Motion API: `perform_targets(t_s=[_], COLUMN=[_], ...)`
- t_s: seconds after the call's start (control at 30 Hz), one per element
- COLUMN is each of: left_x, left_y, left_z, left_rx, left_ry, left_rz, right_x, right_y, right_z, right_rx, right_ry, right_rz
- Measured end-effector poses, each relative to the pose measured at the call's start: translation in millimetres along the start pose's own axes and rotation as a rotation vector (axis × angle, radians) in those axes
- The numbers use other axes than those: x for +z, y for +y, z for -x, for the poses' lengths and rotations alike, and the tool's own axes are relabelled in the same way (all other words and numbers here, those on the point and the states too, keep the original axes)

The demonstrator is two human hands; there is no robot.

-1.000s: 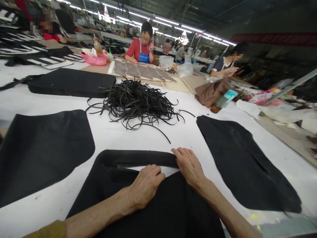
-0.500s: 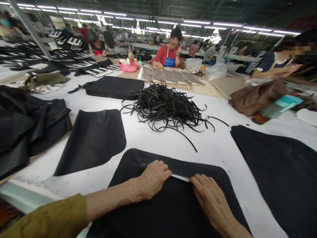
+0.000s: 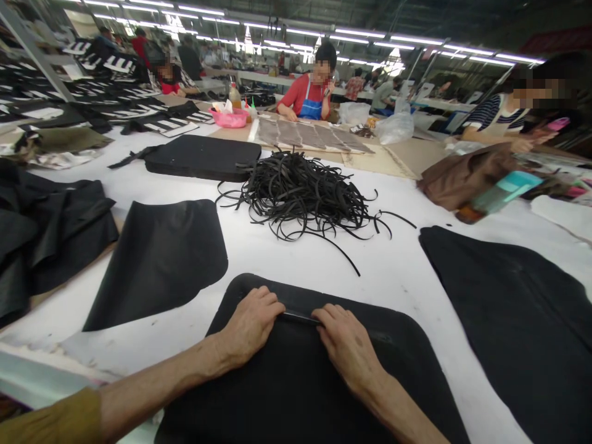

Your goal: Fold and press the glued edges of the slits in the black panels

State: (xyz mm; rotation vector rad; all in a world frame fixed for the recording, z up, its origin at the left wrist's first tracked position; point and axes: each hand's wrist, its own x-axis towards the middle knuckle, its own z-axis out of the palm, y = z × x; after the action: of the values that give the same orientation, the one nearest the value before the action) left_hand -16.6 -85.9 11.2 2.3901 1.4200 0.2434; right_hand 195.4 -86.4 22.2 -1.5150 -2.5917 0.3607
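On the table before me lies a large black sheet panel (image 3: 277, 394) with rounded corners. Across its upper part runs a thin pale strip (image 3: 300, 317), visible between my two hands. My left hand (image 3: 254, 317) is closed with curled fingers at the strip's left end. At its right end, my right hand (image 3: 345, 339) has its fingers pressed together on the strip. Both hands rest against the panel; their fingertips are partly hidden. Just beyond the panel is a tangled pile of narrow black strips (image 3: 305, 194).
Another black sheet (image 3: 161, 259) lies curled at left, beside crumpled black material (image 3: 46, 234). Black panels (image 3: 504, 296) lie at right. A black stack (image 3: 198, 154), pink basket (image 3: 229, 117), brown cloth (image 3: 462, 176) and teal-lidded bottle (image 3: 502, 194) stand farther back. Co-workers (image 3: 309, 92) sit across the table.
Both hands have moved left along the black panel, and the strip between them looks thinner and darker. The whole view has shifted slightly.
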Motion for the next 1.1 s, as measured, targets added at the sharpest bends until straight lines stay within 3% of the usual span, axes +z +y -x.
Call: perform_targets(t_s=[0.3, 0.7, 0.9, 1.1], left_x=[12.2, 10.7, 13.8, 9.8], left_y=[1, -6, -16, -20], left_z=[-4, -5, -2, -3], left_rx=[0.059, 0.11, 0.286, 0.519], left_ry=[0.065, 0.096, 0.097, 0.089], left_rz=[-0.066, -0.059, -0.094, -0.315], right_x=[14, 22, 28, 33], right_y=[-7, -7, -3, -3], right_z=[-7, -4, -2, 0], right_rx=[-0.045, -0.097, -0.13, -0.186], right_ry=[0.091, 0.125, 0.117, 0.073], right_rz=[-0.084, 0.006, 0.019, 0.084])
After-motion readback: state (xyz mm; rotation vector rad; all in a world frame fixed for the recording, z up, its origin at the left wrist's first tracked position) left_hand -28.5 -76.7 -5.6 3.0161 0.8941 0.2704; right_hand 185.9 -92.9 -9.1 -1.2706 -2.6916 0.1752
